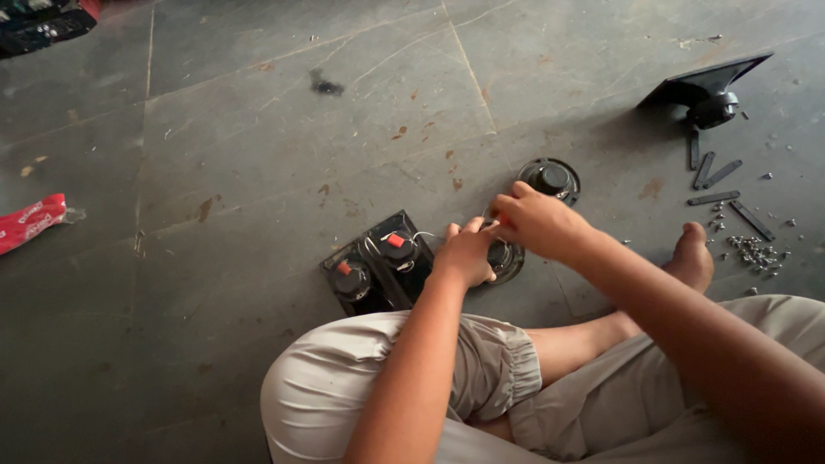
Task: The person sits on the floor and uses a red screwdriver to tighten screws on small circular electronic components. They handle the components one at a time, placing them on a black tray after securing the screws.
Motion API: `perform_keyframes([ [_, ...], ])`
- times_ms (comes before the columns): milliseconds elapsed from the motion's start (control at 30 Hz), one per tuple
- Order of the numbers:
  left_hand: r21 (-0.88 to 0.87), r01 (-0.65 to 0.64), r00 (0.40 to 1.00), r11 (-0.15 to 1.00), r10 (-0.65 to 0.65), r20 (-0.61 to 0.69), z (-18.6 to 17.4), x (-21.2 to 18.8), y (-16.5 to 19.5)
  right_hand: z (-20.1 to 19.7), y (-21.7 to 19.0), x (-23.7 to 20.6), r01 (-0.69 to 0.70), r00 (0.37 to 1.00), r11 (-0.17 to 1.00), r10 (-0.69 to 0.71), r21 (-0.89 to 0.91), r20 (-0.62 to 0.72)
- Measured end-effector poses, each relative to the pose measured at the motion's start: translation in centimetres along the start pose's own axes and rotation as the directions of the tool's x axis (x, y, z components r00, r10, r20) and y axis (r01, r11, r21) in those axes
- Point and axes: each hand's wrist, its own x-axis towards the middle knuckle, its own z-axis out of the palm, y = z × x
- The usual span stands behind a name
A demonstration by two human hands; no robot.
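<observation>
Left hand point(464, 255) rests curled over a small round speaker point(505, 258) lying on the stone floor point(258, 146), fingers bent against its rim, steadying it rather than lifting it; right hand point(534, 222) closes its fingertips on something small with a red tip just above the same speaker, too hidden to identify. The speaker sits directly before the person's crossed legs, between the two hands. Just to its left lie two black rectangular speaker units point(378, 265), each with a round magnet, a red terminal tab and a thin pale wire point(421, 235); just beyond it lies a second loose round speaker point(550, 179), dark and glossy at its centre. Further right stand a black plastic stand point(709, 90), several flat dark strips point(713, 172) and a scatter of small bright screws point(752, 253) near a bare foot point(692, 253). Judged risks: the thin wire could snap if the speaker is tugged; a slip of the pinched item could puncture the soft cone; the loose screws could roll away on the smooth, scuffed slabs.
</observation>
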Motion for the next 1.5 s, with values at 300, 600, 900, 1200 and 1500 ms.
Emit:
perform_keyframes([
  [300, -0.021, -0.013, 0.999, 1.0, 0.012, -0.032, 0.1, -0.2, -0.1, -2.8, -0.3, -0.1, -0.112, 0.976, 0.993, 0.101, 0.047, 0.194],
  [600, -0.025, 0.007, 1.0, 1.0, -0.008, -0.013, -0.2, -0.4, 0.2, -2.3, -0.5, -0.5, -0.206, 0.96, 0.979, 0.201, 0.006, 0.195],
  [900, -0.009, 0.01, 1.0, 1.0, -0.01, -0.009, -0.4, -0.4, 0.4, -1.0, 0.1, -1.0, 0.038, 0.994, 0.999, -0.034, -0.035, 0.109],
  [1200, 0.001, 0.022, 0.999, 1.0, -0.022, 0.023, -0.7, -0.4, 0.5, -2.3, -1.7, -0.7, -0.315, 0.923, 0.907, 0.361, -0.282, 0.131],
  [1500, -0.019, 0.011, 1.0, 1.0, -0.011, -0.005, -0.6, -0.7, 0.6, -0.8, 0.3, -1.1, 0.082, 0.994, 0.989, -0.089, -0.126, -0.055],
])
